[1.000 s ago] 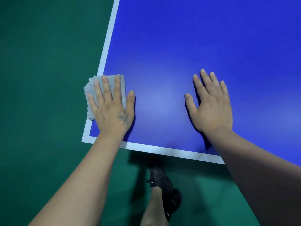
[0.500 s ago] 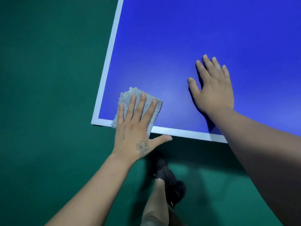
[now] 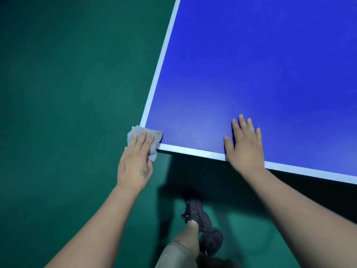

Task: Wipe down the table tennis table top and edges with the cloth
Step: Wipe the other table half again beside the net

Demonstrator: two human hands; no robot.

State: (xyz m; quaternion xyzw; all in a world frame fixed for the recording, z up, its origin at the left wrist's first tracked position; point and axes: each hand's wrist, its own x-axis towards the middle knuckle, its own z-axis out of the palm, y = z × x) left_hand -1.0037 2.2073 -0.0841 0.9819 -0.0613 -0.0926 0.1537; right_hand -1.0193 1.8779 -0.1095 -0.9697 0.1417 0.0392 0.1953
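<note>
A dark shoe (image 3: 201, 215) stands below both hands. The left hand (image 3: 135, 161) wraps the cloth (image 3: 144, 135) over the table's corner, apparently to wipe its edge. Rightward, the right hand (image 3: 244, 146) lies flat, fingers straight, bracing on the table top (image 3: 260, 64).

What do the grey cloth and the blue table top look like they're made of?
Cloth: seemingly soft terry or microfibre, with a fuzzy nap and limp folds over the corner. Table top: rigid painted board, probably wood composite, smooth matt blue with faint sheen and white edge lines.
</note>
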